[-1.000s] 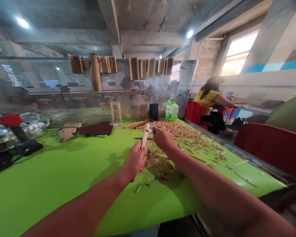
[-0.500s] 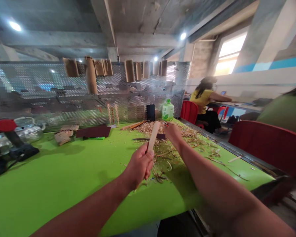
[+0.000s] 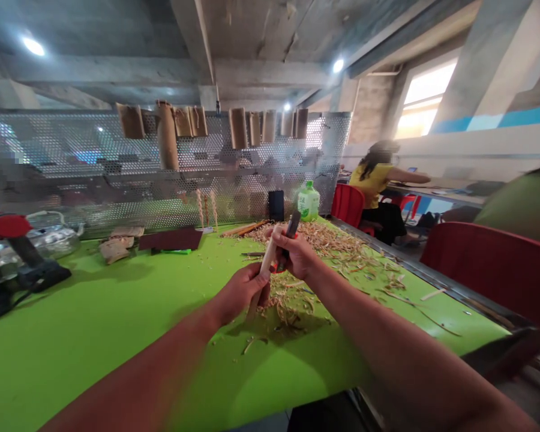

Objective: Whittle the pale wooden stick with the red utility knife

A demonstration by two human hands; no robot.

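My left hand [image 3: 243, 288] is closed round a pale flat wooden strip [image 3: 269, 255], which stands tilted over the table with its lower end near the green surface. Close against the strip's right side is my right hand [image 3: 297, 252], wrapped round a black-and-red hand tool [image 3: 292, 224] that looks like a utility knife. Its dark end sticks up above the fingers and a red part shows below them. The blade is hidden. Curled wood shavings [image 3: 337, 240] lie under and behind both hands. Behind the hands, a thin dark tool [image 3: 251, 254] rests on the table.
On the green table [image 3: 130, 324] stand a red-and-black power drill [image 3: 22, 246], silver kettles [image 3: 56, 231] and a green bottle [image 3: 309, 201]. A dark brown board [image 3: 171, 239] lies near the perforated metal screen [image 3: 247, 207]. Red chairs [image 3: 481, 258] and two seated people are at the right.
My right hand has come back toward me from the shavings with the tool, and now meets the strip. My left hand has lowered the strip slightly and moved left.
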